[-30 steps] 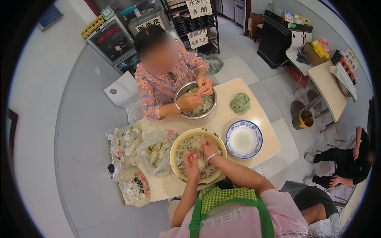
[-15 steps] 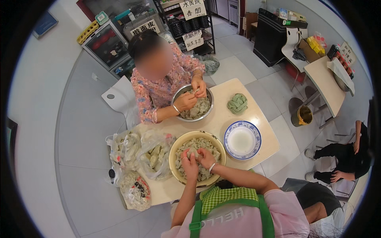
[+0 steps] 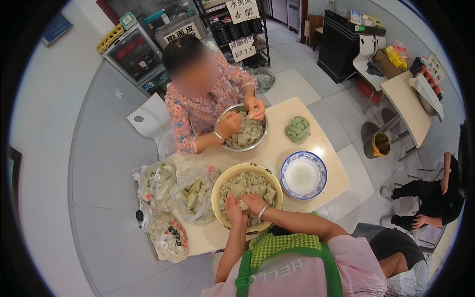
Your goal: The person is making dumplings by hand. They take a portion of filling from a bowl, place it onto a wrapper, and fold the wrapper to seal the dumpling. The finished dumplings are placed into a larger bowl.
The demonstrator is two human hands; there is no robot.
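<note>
A cream-yellow basin [image 3: 216,186] with a dark chipped rim stands at the table's near side, filled with small torn bits of greyish dough [image 3: 257,184]. Low over its near part my left hand [image 3: 234,208] and my right hand [image 3: 254,203] come together, fingers closed on one pale piece of dough [image 3: 243,205] between them. Part of that piece is hidden by the fingers. A white bracelet circles my right wrist. Across the table a co-worker's two hands pinch dough above a steel bowl [image 3: 266,129] of similar bits.
On the right of the table [image 3: 326,148] stand a blue-and-white bowl [image 3: 303,175] of cloudy liquid and a crumpled green cloth [image 3: 297,129]. Plastic bags [image 3: 194,195] of dough pieces crowd the left side. Another person sits at far right, near a bin [image 3: 377,145].
Both my hands have moved down and nearer to me, lower into the basin. A lump of dough now lies uncovered beyond them. The co-worker's hands have drawn slightly apart.
</note>
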